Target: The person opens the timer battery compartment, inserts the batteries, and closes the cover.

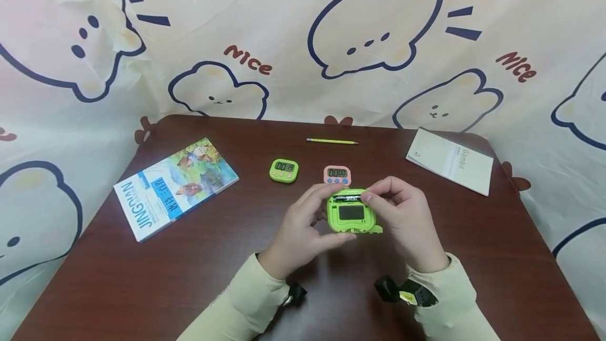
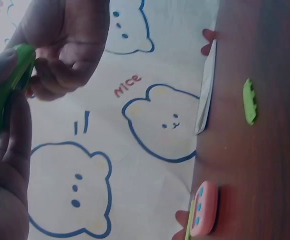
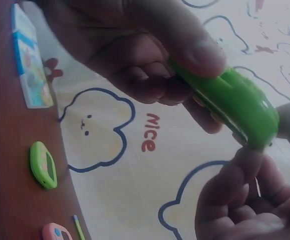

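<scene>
A green digital timer (image 1: 352, 213) is held up over the table with its back toward me, a dark rectangle in its middle. Along its upper edge, a slot with a dark battery (image 1: 347, 199) lies uncovered. My left hand (image 1: 307, 222) grips the timer from the left, fingers at the top and thumb below. With thumb and fingertips, my right hand (image 1: 404, 214) pinches the upper right corner beside the slot; the thumb covers the slot's end. A small, notched green plastic piece (image 2: 250, 101) rests on the table. In the right wrist view, the timer (image 3: 239, 102) spans both hands.
Behind the hands stand a pink timer (image 1: 337, 174) and another green timer (image 1: 284, 171). A yellow-green pencil (image 1: 332, 141) lies farther back. A colourful book (image 1: 177, 188) is at left, a pale notebook (image 1: 450, 162) at right, on the brown table (image 1: 142, 288).
</scene>
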Demonstrator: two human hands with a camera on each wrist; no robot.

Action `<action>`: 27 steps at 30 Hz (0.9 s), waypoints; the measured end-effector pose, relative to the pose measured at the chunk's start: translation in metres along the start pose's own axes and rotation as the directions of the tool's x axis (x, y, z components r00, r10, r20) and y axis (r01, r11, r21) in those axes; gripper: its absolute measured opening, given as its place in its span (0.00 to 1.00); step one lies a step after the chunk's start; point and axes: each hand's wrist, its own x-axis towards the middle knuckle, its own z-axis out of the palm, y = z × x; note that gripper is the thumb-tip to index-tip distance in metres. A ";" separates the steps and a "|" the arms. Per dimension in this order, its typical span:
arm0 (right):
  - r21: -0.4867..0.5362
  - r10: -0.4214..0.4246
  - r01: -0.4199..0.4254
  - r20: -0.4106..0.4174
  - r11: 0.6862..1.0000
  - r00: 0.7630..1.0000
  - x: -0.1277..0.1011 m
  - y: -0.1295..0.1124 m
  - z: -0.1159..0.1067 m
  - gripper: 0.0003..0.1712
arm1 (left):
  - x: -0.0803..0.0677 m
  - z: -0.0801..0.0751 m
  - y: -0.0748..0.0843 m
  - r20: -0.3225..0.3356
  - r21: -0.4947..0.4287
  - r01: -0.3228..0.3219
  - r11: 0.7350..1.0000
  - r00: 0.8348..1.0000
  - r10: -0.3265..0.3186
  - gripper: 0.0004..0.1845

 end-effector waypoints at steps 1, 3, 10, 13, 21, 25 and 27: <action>0.011 -0.004 0.004 0.006 1.000 1.000 0.000 0.001 -0.001 0.01 | 0.000 0.001 0.000 -0.010 -0.003 -0.009 1.000 1.000 0.009 0.43; 0.007 -0.025 0.024 0.029 1.000 0.999 0.001 0.003 -0.006 0.01 | 0.001 0.002 -0.002 -0.010 0.000 -0.018 1.000 1.000 0.018 0.43; -0.140 -0.132 0.153 0.153 0.978 0.979 0.007 0.018 -0.033 0.10 | 0.003 0.000 -0.004 0.063 -0.049 0.032 0.998 0.998 -0.029 0.42; -0.192 -0.104 0.140 0.184 0.971 0.977 0.017 0.034 -0.047 0.13 | 0.002 -0.001 -0.005 0.067 -0.055 0.045 0.997 0.997 -0.042 0.42; -0.599 0.199 0.046 0.336 0.800 0.920 0.039 0.089 -0.068 0.09 | 0.000 -0.008 -0.004 0.063 -0.041 0.073 0.997 0.996 -0.070 0.43; -0.709 0.284 0.036 0.328 0.705 0.901 0.045 0.103 -0.066 0.11 | 0.001 -0.010 -0.003 0.046 -0.023 0.084 0.996 0.995 -0.083 0.43; -0.740 0.301 0.024 0.303 0.672 0.904 0.047 0.106 -0.064 0.10 | 0.001 -0.011 -0.003 0.045 -0.021 0.094 0.995 0.995 -0.093 0.43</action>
